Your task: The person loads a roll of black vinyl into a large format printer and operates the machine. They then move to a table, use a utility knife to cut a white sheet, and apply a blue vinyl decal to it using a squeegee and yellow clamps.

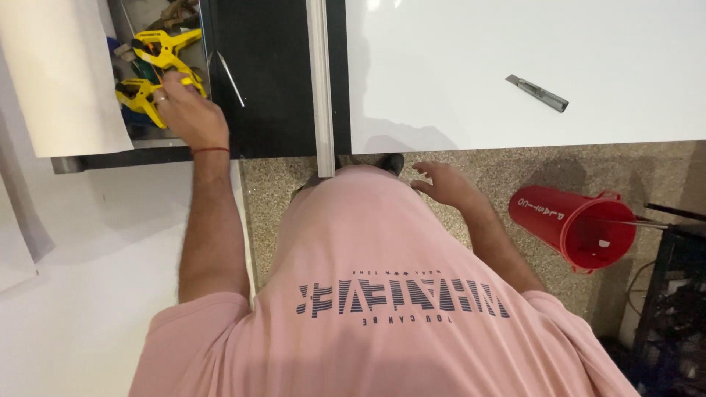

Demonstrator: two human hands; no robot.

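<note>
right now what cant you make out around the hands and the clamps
- Left hand fingertips: buried among the yellow clamps in the tray; grip unclear.
- Tray contents: cut by the top edge, partly behind the paper sheet.
- Right hand: palm faces away.
- Red bucket inside: too shadowed.

Upper left of the frame, the left hand (187,110) is down in a tray (202,44) gripping a yellow spring clamp (147,95), with another clamp (163,44) just above. The right hand (445,184) hangs open over the floor. A grey utility knife (537,93) sits on the white desk (456,66), and a red bucket (577,220) is at right.
</note>
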